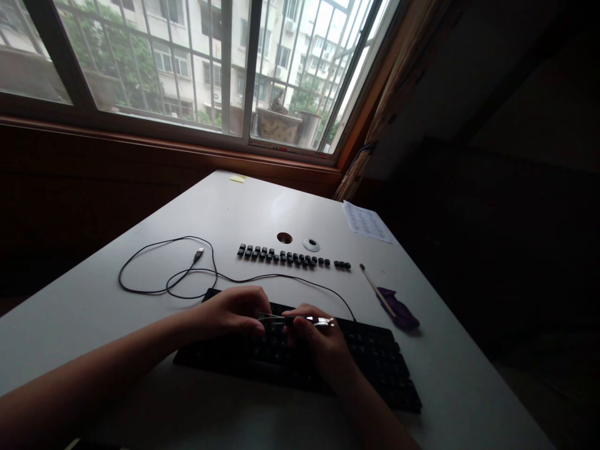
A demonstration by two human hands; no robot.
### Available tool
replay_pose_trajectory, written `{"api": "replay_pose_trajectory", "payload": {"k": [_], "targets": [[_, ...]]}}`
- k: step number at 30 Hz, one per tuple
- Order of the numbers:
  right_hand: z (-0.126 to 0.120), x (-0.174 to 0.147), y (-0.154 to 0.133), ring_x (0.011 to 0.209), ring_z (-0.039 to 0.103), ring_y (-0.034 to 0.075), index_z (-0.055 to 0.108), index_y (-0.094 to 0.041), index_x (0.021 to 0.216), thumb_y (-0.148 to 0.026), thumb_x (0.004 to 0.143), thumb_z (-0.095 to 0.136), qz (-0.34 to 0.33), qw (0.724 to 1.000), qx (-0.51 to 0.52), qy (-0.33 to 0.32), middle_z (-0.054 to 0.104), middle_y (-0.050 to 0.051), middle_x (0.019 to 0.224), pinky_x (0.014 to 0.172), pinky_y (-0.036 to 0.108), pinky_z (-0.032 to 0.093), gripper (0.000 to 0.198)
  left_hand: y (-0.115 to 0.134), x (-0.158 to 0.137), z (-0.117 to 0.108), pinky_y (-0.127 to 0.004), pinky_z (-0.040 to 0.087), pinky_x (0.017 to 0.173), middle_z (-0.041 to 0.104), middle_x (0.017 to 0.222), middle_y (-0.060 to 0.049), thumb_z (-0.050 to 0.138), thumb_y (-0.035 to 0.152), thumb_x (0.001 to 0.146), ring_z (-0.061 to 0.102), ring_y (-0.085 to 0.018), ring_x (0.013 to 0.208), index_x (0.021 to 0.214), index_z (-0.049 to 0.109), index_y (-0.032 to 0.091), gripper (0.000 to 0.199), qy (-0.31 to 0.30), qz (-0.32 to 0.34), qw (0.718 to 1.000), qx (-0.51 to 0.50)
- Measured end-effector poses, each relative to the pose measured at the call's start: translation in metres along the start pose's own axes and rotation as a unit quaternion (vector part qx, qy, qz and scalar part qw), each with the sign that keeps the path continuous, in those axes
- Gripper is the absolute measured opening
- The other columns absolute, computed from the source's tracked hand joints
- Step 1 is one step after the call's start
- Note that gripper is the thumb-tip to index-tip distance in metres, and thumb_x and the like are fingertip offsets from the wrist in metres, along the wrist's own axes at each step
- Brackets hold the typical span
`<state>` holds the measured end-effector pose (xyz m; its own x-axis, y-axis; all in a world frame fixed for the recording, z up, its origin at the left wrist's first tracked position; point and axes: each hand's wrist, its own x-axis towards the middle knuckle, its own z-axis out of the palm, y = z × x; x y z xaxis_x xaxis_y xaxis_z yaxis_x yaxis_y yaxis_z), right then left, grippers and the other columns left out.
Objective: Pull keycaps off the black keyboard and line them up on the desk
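Note:
A black keyboard (375, 347) lies across the near part of the white table. Above its middle, my right hand (321, 337) is closed on a slim keycap puller (322, 321), with a dark and silver handle and thin prongs pointing left. My left hand (241, 315) is closed at the prong tips, thumb and forefinger pinched together. Whatever sits between those fingers is too small and dark to make out. Behind the keyboard, several loose black keycaps (296, 259) stand in rows.
A black USB cable (169, 292) loops on the left and runs to the keyboard. On the right a long stick with a dark tip (375, 287) rests on a purple cloth (400, 315). Farther back are a round table hole (284, 238), its cover (311, 245) and a printed sheet (368, 223).

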<state>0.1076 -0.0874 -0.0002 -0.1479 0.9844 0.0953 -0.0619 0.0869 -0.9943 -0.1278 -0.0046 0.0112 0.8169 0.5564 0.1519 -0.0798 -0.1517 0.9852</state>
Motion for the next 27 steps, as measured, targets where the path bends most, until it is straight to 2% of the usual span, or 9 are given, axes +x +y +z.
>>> {"api": "replay_pose_trajectory", "payload": {"k": [3,8,16,27], "targets": [[-0.0006,0.0007,0.0016,0.062,0.063,0.014,0.076,-0.019,0.096,-0.035,0.087,0.069,0.018,0.999,0.028,0.005,0.068,0.003,0.074,0.061,0.028,0.049,0.02,0.0017,-0.0013,-0.0023,-0.03,0.052,0.078,0.065,0.096,-0.007,0.072,0.036,0.085,0.063,-0.018,0.086,0.107,0.066,0.014,0.032,-0.031,-0.046,0.996,-0.074],[-0.0021,0.0018,0.0074,0.061,0.062,0.015,0.076,-0.018,0.095,-0.037,0.086,0.07,0.026,0.998,0.059,0.011,0.068,0.004,0.074,0.057,0.027,0.047,0.022,0.0021,-0.0035,-0.0054,-0.03,0.053,0.08,0.068,0.095,-0.009,0.064,0.037,0.092,0.066,-0.018,0.086,0.111,0.068,0.014,0.03,-0.034,-0.083,0.99,-0.105],[-0.0034,0.0037,0.0092,0.059,0.061,0.014,0.077,-0.018,0.094,-0.037,0.085,0.071,0.034,0.995,0.088,-0.006,0.068,0.003,0.072,0.057,0.026,0.047,0.021,-0.0012,-0.0034,-0.0047,-0.03,0.053,0.081,0.068,0.092,-0.009,0.067,0.033,0.09,0.065,-0.017,0.083,0.107,0.07,0.013,0.027,-0.041,-0.083,0.983,-0.16],[-0.0034,0.0034,0.0082,0.06,0.061,0.014,0.077,-0.018,0.093,-0.037,0.085,0.071,0.041,0.995,0.088,-0.006,0.069,0.004,0.07,0.056,0.026,0.046,0.021,-0.0001,-0.0035,-0.0057,-0.031,0.054,0.081,0.069,0.095,-0.008,0.067,0.029,0.09,0.066,-0.016,0.084,0.108,0.071,0.014,0.023,-0.054,-0.081,0.985,-0.145]]}}
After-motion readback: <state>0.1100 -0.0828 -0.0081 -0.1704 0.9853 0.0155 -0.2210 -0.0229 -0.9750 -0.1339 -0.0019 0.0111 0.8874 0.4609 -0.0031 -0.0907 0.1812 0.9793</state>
